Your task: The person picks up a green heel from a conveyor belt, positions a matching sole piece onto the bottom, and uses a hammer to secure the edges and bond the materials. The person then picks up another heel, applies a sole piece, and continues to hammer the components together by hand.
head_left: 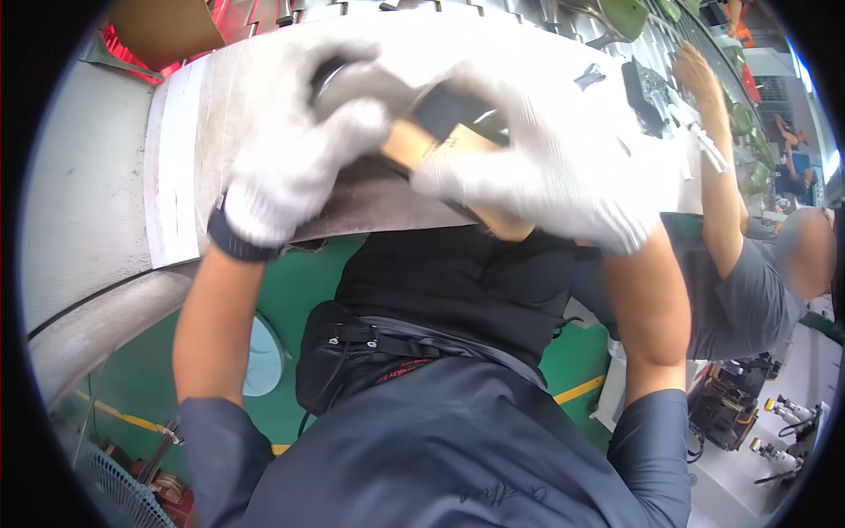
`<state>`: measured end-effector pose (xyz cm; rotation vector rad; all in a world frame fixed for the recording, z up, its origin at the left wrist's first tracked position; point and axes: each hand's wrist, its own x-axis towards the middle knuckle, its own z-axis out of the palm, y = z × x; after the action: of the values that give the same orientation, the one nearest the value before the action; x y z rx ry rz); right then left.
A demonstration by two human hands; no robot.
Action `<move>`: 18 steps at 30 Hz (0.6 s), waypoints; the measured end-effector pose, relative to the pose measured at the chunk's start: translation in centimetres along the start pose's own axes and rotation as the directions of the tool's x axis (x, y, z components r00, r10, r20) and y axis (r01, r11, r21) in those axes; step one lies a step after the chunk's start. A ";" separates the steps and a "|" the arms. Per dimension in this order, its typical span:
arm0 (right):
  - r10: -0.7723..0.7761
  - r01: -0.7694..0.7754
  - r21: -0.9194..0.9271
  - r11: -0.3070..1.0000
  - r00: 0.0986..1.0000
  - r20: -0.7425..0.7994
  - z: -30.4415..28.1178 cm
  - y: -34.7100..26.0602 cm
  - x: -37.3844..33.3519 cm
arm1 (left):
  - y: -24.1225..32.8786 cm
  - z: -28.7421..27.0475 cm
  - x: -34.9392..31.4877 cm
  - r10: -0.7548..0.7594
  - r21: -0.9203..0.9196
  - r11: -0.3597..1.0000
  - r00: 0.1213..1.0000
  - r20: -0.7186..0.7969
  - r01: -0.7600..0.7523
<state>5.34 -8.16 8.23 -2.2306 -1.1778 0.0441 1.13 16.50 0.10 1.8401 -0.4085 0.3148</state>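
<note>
Both my hands wear white knit gloves and are blurred by motion above the metal workbench (202,114). My left hand (299,141) and my right hand (537,158) grip the same object between them: a tan wooden or cardboard piece (422,141) with a dark grey part (444,106) on top of it. My left fingers curl over its left end, my right fingers wrap its right side. The object's full shape is hidden by the gloves.
A co-worker in a grey shirt (748,290) stands at my right, with a hand (700,75) reaching onto the bench near dark parts (647,88). Green floor with a yellow line (576,387) lies below. A fan (119,497) sits at lower left.
</note>
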 end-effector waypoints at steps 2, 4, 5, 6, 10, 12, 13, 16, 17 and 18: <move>0.016 -0.017 -0.151 0.988 1.000 -0.004 0.0 -1.4 -1.7 | -0.2 -0.4 -4.5 0.103 0.081 0.992 0.991 -0.085 -0.096; 0.048 -0.050 -0.189 0.981 0.999 -0.016 0.8 -0.9 -2.5 | 0.8 1.1 -6.6 0.248 0.155 0.960 0.964 -0.092 -0.232; -0.019 -0.009 -0.311 0.950 0.996 -0.085 1.2 -0.2 -2.6 | 2.0 1.9 -6.4 0.283 0.276 0.921 0.959 0.006 -0.273; -0.092 0.021 -0.433 0.901 0.986 -0.142 1.8 0.8 -2.7 | 1.9 2.5 -6.7 0.324 0.453 0.845 0.946 -0.009 -0.285; -0.209 0.149 -0.277 0.949 0.957 -0.202 2.2 3.2 -3.7 | 3.0 2.1 -7.3 -0.018 0.180 0.983 1.000 -0.019 0.021; -0.181 0.127 -0.189 0.974 0.935 -0.304 2.9 3.6 -4.6 | 2.9 1.9 -6.4 -0.072 0.086 0.994 0.997 0.004 0.071; -0.269 0.192 -0.266 0.944 0.917 -0.294 3.1 3.8 -4.5 | 2.8 1.8 -5.8 -0.079 0.092 0.993 0.997 0.010 0.078; -0.241 0.197 -0.183 0.963 0.935 -0.261 3.6 3.5 -3.9 | 2.6 1.7 -4.2 -0.133 0.121 0.985 0.990 0.053 0.126; -0.254 0.207 -0.236 0.949 0.948 -0.193 3.1 2.8 -3.5 | 2.7 1.8 -3.9 -0.152 0.108 0.983 0.987 0.056 0.146; -0.264 0.221 -0.288 0.932 0.957 -0.123 3.0 2.5 -3.2 | 2.9 1.9 -3.6 -0.172 0.095 0.982 0.983 0.058 0.166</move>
<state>4.33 -10.15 3.69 -2.2475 -1.4316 -0.4136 -3.33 14.28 0.55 1.9636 -0.2849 0.1583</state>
